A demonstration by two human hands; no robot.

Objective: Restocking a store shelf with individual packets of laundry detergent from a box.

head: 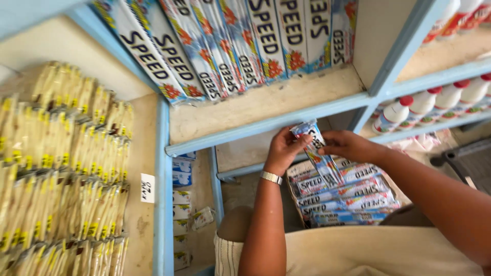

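Both hands meet just under the front edge of a pale blue shelf [266, 125], holding one long, flat blue-and-white packet [318, 156] between them. The left hand [284, 151] has its fingers closed on the packet's upper end, thumb on the near face and fingertips curled over the top edge. The right hand [348, 145] grips the same upper end from the other side, its fingers wrapped around the packet's edge, so the packet hangs slanting down from between the two sets of fingers. A silver wristwatch [271, 177] sits on the left wrist. Directly below the fingers lies an open cardboard box [299, 202] packed with more of the same packets, lying flat in rows; the held packet's lower end reaches just above them. Above the fingers, on the shelf board, a row of matching packets [230, 46] stands leaning. Well to the left of the fingers are stacks of yellow sachets [66, 163]. To the right, beyond the right hand, white bottles with red caps [440, 102] lie in a row.
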